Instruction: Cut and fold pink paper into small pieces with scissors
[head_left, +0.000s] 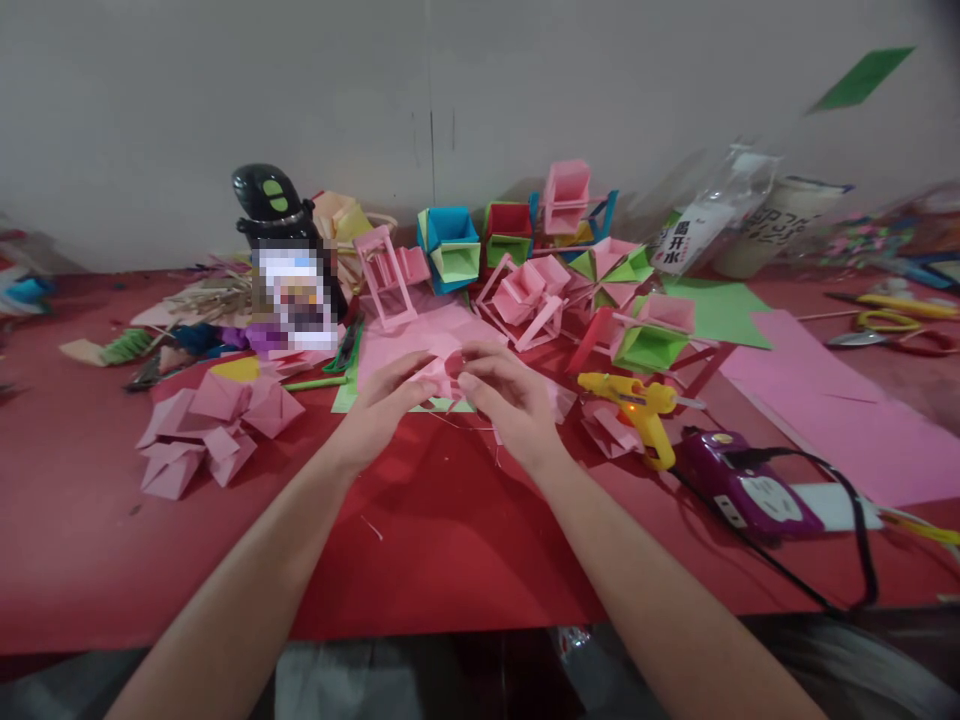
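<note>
Where the head view looks down on the red worktop (450, 530), the pink paper (441, 377) lies between the two hands, near its far edge; the left hand (390, 405) grips it from one side, the right hand (510, 400) from the other, both with bent fingers.

A clear bottle (720, 200) tilts beside a pale cup (784, 222) near the wall (187, 100).

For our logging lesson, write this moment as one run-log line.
left hand: holds pink paper | right hand: holds pink paper | glue gun: right of hands | folded papers: left of hands
</note>
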